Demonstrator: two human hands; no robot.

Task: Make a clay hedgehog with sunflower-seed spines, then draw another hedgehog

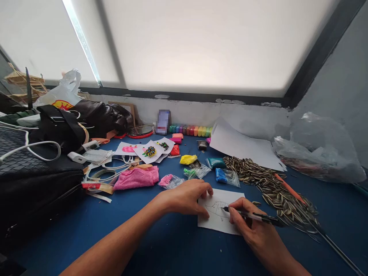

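Note:
On the blue tabletop lies a small white sheet of paper [211, 226] bearing a line drawing of a round-bodied, bird-like animal with scale-like marks on its back. My left hand [185, 197] rests on the sheet's left side, its thumb and fingers apart and holding nothing. Pinched in my right hand [255, 228] is a black pen [263, 217], its tip touching the paper on the drawing's body. Just beyond the paper sit a blue clay packet [220, 175], a green clay packet [189, 173] and a pink clay packet [166, 180].
Striped sunflower seeds [267, 188] spread to the right, with an orange stick [289, 188] on them. White sheets [244, 143] and a clear plastic bag [319, 153] lie behind. Decorated cards [149, 152], a pink cloth [136, 178], cables and a black bag [43, 199] occupy the left.

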